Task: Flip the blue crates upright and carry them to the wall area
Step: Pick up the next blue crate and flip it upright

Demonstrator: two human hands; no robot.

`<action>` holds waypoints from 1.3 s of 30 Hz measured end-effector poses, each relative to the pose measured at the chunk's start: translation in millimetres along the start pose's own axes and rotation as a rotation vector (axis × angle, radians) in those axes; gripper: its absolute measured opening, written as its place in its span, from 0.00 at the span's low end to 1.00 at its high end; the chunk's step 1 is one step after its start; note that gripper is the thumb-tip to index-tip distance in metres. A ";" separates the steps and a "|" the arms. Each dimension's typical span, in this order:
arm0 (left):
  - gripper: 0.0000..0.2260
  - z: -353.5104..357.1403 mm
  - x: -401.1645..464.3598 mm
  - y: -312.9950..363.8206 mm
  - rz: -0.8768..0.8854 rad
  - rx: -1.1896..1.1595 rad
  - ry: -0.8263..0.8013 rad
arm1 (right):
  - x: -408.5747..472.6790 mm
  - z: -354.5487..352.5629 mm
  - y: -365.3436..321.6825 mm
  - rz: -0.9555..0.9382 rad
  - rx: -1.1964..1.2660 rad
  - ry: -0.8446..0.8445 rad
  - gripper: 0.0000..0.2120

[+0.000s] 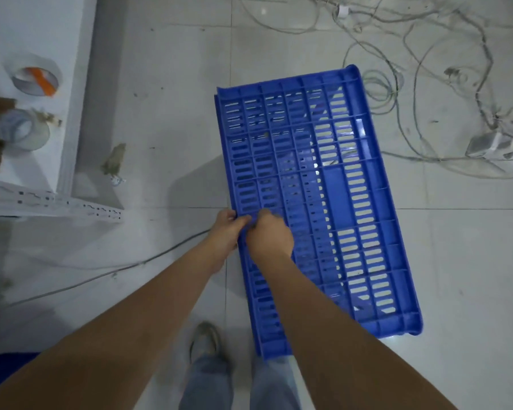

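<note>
I hold the blue crate (317, 208) with both hands on its long edge, the edge nearest me. My left hand (224, 229) has its grip curled round the rim, and my right hand (268, 233) pinches the slats just beside it. The crate stands tipped over the floor (172, 119), with nothing in it. I can see the floor through the holes. Both hands are close together, so I think the crate could swing or slip and hit my shoe (205, 340) just below it. Beyond the crate lie loose cables (421, 84). I could trip on them while carrying it. Far left of the crate, tape rolls (34, 81) sit on a white shelf (57, 31).
</note>
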State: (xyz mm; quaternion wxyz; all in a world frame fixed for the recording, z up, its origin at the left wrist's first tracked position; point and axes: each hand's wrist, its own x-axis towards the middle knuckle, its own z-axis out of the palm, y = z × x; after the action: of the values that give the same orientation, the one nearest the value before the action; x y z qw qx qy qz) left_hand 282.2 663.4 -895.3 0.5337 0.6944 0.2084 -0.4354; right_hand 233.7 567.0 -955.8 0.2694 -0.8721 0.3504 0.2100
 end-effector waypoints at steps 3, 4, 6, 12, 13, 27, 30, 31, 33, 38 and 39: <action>0.21 9.1 -6.3 1.1 0.052 0.183 0.045 | -24.9 -80.4 3.9 0.012 0.047 -0.029 0.05; 0.21 11.1 -7.4 0.9 0.072 0.239 0.051 | -27.4 -102.0 13.4 0.016 0.043 0.016 0.05; 0.19 14.8 -9.0 2.1 0.088 0.327 0.074 | -18.7 -128.1 42.1 0.079 0.031 0.138 0.08; 0.04 18.0 0.2 2.2 0.141 0.543 0.198 | 9.8 -172.6 108.5 0.284 -0.053 0.118 0.30; 0.03 18.1 2.3 0.9 0.151 0.575 0.208 | 16.3 -174.0 113.8 0.323 0.043 0.065 0.32; 0.07 -18.5 -2.1 -6.1 0.033 0.646 0.392 | 13.9 -170.6 111.8 0.296 0.740 -0.451 0.08; 0.19 -30.2 -2.2 3.5 -0.005 0.724 0.438 | -5.1 -157.2 95.8 0.269 0.792 -0.339 0.07; 0.22 -29.6 -3.4 8.8 0.000 0.734 0.472 | -9.5 -152.1 91.8 0.266 0.803 -0.310 0.08; 0.27 -22.1 -9.0 24.9 0.033 0.686 0.502 | -19.3 -144.1 79.1 0.251 0.765 -0.275 0.10; 0.30 2.3 -21.6 74.3 0.241 0.582 0.384 | -40.9 -126.9 18.5 0.104 0.596 -0.164 0.13; 0.30 5.6 -24.0 85.4 0.273 0.561 0.359 | -45.8 -126.3 5.7 0.080 0.572 -0.130 0.16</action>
State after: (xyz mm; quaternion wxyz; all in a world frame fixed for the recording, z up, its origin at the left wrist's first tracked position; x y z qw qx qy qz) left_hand 331.7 633.1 -828.0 0.3304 0.9007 0.0764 -0.2716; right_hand 221.5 508.4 -835.4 0.5175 -0.7310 0.4116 0.1686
